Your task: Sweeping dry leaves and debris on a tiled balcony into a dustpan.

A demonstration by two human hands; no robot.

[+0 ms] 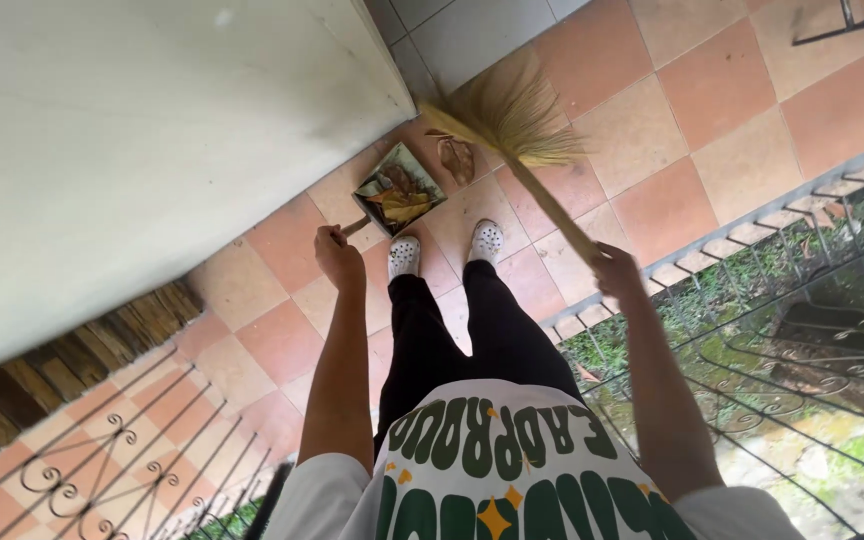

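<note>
Wall left, railing right; tiles ahead open.

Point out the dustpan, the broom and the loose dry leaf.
dustpan [399,190], head view, on its leaf-filled tray.
broom [512,115], head view, on the straw bristles.
dry leaf [457,158], head view, mid-leaf on the tiles.

straw-yellow broom, checkered terracotta floor

Both arms reach down and forward, left hand and right hand each closed in a grip.
</note>
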